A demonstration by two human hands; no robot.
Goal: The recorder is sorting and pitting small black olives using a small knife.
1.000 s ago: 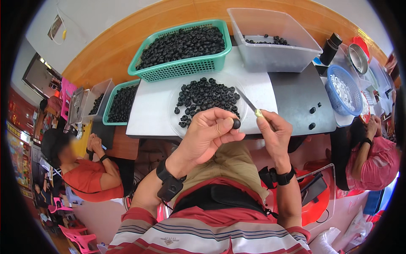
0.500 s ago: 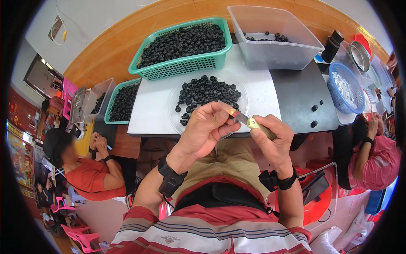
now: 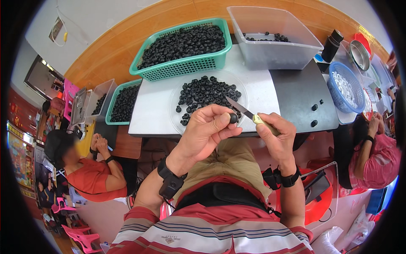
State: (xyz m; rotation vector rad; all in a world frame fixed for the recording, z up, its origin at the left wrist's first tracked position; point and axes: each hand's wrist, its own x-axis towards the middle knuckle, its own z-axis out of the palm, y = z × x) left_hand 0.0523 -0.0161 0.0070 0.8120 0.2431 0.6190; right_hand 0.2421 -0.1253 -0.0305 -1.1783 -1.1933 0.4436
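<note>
Between the thumb and fingers of my left hand (image 3: 208, 127) is a small round black part (image 3: 233, 118). My right hand (image 3: 275, 134) is wrapped round the pale yellow handle of a knife (image 3: 241, 108). Its bare blade points up and to the left, just above the black part and apart from it. Beyond both hands, a heap of similar black parts (image 3: 207, 91), some showing a hole, lies on a round clear tray (image 3: 172, 111). The tray rests on a white sheet (image 3: 262, 101) on the table.
A green basket (image 3: 182, 70) full of black parts and a clear bin (image 3: 275, 57) holding several stand at the back. Another green basket (image 3: 111, 116) is at left. Loose black parts (image 3: 314, 107) and a blue basket (image 3: 338, 108) lie right. People sit on both sides.
The knife has drawn away from my left fingers, its blade swinging up and to the right. The black part in my left hand now shows plainly.
</note>
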